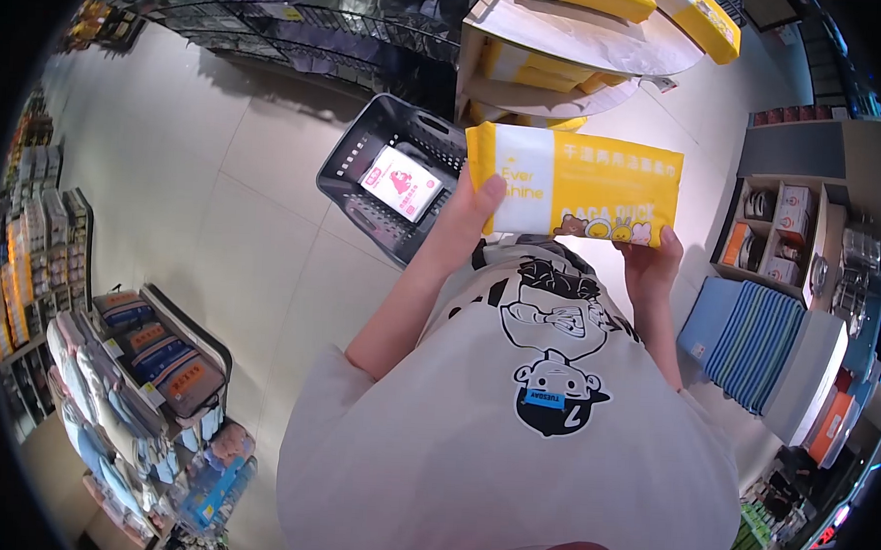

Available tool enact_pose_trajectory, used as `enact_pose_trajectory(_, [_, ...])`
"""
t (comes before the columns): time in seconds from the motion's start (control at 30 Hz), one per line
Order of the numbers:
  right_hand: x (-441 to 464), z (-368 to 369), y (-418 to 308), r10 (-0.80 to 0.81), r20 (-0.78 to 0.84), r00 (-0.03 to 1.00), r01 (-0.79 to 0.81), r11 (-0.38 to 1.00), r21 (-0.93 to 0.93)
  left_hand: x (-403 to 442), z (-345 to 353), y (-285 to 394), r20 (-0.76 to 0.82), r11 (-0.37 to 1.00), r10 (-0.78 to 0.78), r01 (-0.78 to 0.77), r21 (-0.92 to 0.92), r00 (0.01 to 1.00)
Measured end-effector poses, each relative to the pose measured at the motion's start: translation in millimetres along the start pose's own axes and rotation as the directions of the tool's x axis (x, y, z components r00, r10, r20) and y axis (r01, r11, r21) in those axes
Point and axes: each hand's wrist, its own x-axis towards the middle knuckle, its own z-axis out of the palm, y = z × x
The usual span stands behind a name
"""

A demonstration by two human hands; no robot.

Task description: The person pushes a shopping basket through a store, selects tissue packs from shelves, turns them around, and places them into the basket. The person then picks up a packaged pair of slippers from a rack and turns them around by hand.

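A yellow and white packet [602, 189] with "Ever Shine" and small cartoon animals on it is held up in front of my shirt. At its left end my left hand [473, 210] grips it, the thumb lying on the white part. My right hand [655, 257] holds the lower right corner, with its fingers mostly hidden behind the packet. Beside my left forearm is a dark grey basket [344, 177], and a white and pink package [402, 183] lies inside it.
Rounded shelves [579, 35] with more yellow packets stand ahead. A wire rack [324, 24] is at the upper left. Folded textiles [166, 361] fill a display at the lower left. Striped blue cloths [755, 346] and boxed goods [792, 214] are on the right.
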Motion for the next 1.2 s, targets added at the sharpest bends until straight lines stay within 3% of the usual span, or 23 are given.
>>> enact_pose_trajectory(0.23, [17,-12,4,0.088,0.122,0.989,-0.089,0.996,0.005,-10,-1,-1,-0.084,0.999,-0.01,0.006,-0.054,0.996])
enact_pose_trajectory(0.3, [21,-13,7,0.089,0.138,0.986,-0.093,0.995,0.025,-18,2,2,-0.097,0.988,0.071,-0.057,0.146,0.993])
enact_pose_trajectory(0.43, [21,-9,7,0.039,0.169,0.985,-0.034,0.999,-0.029,-24,2,8,-0.084,0.989,0.042,-0.029,0.142,0.996])
enact_pose_trajectory(0.5, [18,1,0,0.011,0.193,0.981,0.007,0.996,-0.09,-25,-3,7,-0.033,0.995,0.087,-0.086,0.048,0.996])
enact_pose_trajectory(0.63, [10,19,-10,-0.018,0.217,0.976,0.056,0.984,-0.17,-30,-5,6,-0.084,0.997,0.08,-0.079,0.024,0.993])
enact_pose_trajectory(1.2, [11,14,-10,-0.02,0.27,0.963,0.069,0.983,-0.171,-29,-14,0,-0.098,0.998,0.063,-0.06,0.027,0.993])
